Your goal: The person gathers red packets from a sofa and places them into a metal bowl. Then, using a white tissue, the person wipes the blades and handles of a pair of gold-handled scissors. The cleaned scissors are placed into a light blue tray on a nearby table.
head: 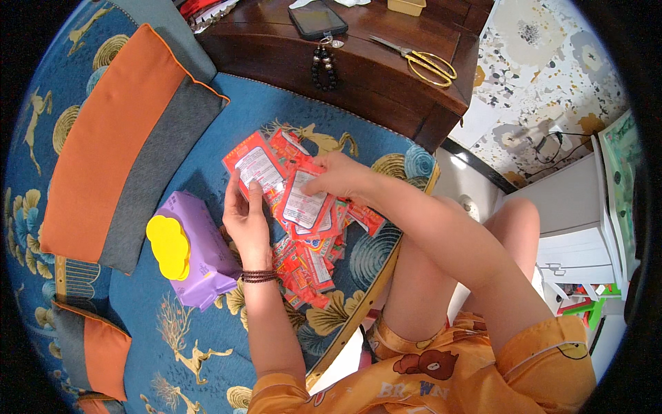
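Note:
My left hand [245, 212] is at the lower edge of a red printed packet [257, 164], its thumb across the packet's white panel. My right hand [331, 178] grips the upper right corner of another red packet [306, 199], thumb on its face and fingers behind. This one overlaps more red packets beneath it. A loose heap of small red packets [310, 274] lies on the blue patterned sofa seat below and between the hands. To the left of my left wrist rests a purple soft pack of wipes [212, 259] with a yellow lid [169, 247].
A dark wooden cabinet [393, 103] adjoins the seat at the top, bearing a smartphone [318, 19], a black beaded strap [324, 67] hanging from it, and gold-handled scissors [429, 64]. An orange and grey cushion [119, 150] leans at left. The seat's wooden edge [357, 310] runs beside my legs.

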The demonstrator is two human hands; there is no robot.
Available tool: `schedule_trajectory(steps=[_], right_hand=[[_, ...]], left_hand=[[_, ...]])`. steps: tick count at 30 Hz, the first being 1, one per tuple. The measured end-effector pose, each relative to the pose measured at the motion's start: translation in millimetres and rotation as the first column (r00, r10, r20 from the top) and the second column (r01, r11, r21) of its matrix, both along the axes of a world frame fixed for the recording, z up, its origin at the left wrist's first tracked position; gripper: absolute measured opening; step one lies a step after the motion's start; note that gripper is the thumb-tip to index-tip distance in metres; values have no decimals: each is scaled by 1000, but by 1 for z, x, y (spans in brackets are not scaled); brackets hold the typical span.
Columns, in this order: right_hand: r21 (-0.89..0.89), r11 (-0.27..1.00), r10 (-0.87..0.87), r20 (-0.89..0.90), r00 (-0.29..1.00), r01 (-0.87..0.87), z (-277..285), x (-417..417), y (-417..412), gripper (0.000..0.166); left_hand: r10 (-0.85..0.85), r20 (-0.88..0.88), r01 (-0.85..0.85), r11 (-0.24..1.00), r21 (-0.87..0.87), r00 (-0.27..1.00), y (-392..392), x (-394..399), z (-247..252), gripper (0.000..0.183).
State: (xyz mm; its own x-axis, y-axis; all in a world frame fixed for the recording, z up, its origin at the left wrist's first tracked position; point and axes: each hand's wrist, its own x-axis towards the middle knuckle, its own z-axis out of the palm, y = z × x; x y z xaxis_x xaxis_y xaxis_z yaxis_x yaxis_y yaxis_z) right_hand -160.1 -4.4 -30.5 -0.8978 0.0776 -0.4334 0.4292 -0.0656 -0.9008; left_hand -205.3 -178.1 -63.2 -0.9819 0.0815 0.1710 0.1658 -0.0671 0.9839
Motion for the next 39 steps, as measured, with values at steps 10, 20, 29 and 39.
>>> schedule_trajectory(steps=[10, 20, 29, 39], right_hand=[[67, 991, -107, -121, 987, 116, -3, -13, 24, 36], [125, 991, -33, -72, 997, 41, -12, -21, 37, 32], [23, 985, -165, -122, 979, 169, -14, -20, 57, 29], [-41, 962, -271, -105, 957, 268, 8, -8, 89, 29]], left_hand=[[-42, -130, 1, 953, -303, 991, -32, 35, 87, 37], [-652, 23, 264, 275, -925, 758, -50, 30, 57, 86], [-650, 233, 434, 165, -886, 723, -30, 28, 56, 46], [-384, 105, 386, 794, -470, 917, -44, 7, 38, 26]])
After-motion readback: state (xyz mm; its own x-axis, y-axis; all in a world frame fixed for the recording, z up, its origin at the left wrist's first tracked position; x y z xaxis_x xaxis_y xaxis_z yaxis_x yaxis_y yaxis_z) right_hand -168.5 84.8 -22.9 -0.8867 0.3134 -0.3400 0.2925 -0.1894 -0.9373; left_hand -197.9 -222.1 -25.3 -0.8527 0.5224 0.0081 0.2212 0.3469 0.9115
